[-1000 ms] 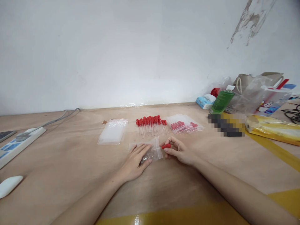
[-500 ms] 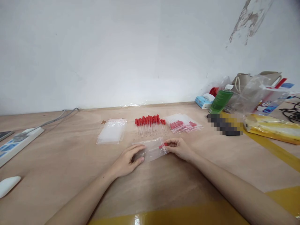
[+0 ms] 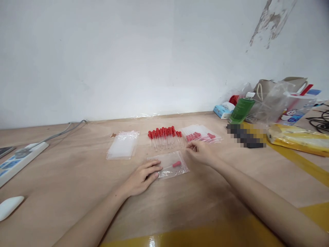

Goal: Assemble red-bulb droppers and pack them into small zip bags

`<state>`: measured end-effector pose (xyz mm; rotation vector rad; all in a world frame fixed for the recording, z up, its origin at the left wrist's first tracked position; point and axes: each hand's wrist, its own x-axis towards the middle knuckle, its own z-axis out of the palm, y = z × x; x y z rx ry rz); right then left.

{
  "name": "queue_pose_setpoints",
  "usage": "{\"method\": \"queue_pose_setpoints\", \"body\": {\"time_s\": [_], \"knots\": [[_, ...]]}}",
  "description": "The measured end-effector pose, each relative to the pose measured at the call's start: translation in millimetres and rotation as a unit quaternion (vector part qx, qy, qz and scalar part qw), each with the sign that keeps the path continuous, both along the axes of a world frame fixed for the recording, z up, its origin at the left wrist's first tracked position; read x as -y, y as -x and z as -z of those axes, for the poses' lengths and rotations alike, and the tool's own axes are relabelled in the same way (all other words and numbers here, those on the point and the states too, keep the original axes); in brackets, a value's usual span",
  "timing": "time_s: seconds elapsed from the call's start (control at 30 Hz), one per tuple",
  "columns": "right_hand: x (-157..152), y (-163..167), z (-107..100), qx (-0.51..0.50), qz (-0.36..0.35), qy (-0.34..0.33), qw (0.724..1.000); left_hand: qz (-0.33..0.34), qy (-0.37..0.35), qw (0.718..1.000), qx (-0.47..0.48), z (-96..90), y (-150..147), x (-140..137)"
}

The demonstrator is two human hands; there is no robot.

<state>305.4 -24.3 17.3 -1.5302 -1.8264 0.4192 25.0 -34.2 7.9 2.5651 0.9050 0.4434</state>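
A clear zip bag [image 3: 167, 172] lies flat on the table with one red-bulbed dropper [image 3: 177, 164] inside it. My left hand [image 3: 145, 176] rests on the bag's left end, fingers stretched out and lying flat. Just off the bag's upper right corner is my right hand [image 3: 200, 152], its fingers curled and the fingertips together, with nothing visible in them. Beyond the bag, several red-bulbed droppers [image 3: 164, 132] lie in a row. To their right is a pile of filled bags [image 3: 203, 133] with red bulbs showing through. A stack of flat clear bags [image 3: 122, 145] sits at the left.
A white power strip [image 3: 23, 159] with a grey cable is on the left, near a white object [image 3: 10, 207] at the edge. At the right stand a green bottle [image 3: 241, 109], a blue tissue pack [image 3: 223, 112], a yellow package [image 3: 298, 140] and plastic bags against the wall.
My right hand has let go of the dropper and moved up and away from the bag. The dropper now lies inside the bag, which has flattened. My left hand's fingers now lie on the bag.
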Motion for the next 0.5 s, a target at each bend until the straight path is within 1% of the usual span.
{"method": "queue_pose_setpoints", "body": {"time_s": [0.1, 0.17, 0.23, 0.33, 0.4, 0.5], "knots": [[-24, 3, -16, 0.089, 0.066, 0.018, 0.994, 0.013, -0.008, 1.0, -0.011, 0.6, 1, 0], [-43, 9, -21, 0.12, 0.098, 0.042, 0.987, 0.015, -0.013, 1.0, -0.01, 2.3, 2, -1], [-61, 17, -19, 0.123, 0.129, 0.06, 0.982, 0.015, -0.017, 1.0, -0.006, 4.5, 2, -1], [-82, 26, -10, 0.116, 0.17, 0.082, 0.975, 0.017, -0.025, 1.0, 0.002, 7.3, 2, -2], [-91, 30, -4, 0.109, 0.184, 0.097, 0.972, 0.015, -0.029, 0.999, 0.002, 7.3, 1, -1], [-99, 33, 0, 0.089, 0.185, 0.11, 0.972, 0.01, -0.031, 0.999, -0.006, 3.9, 0, 0]]}}
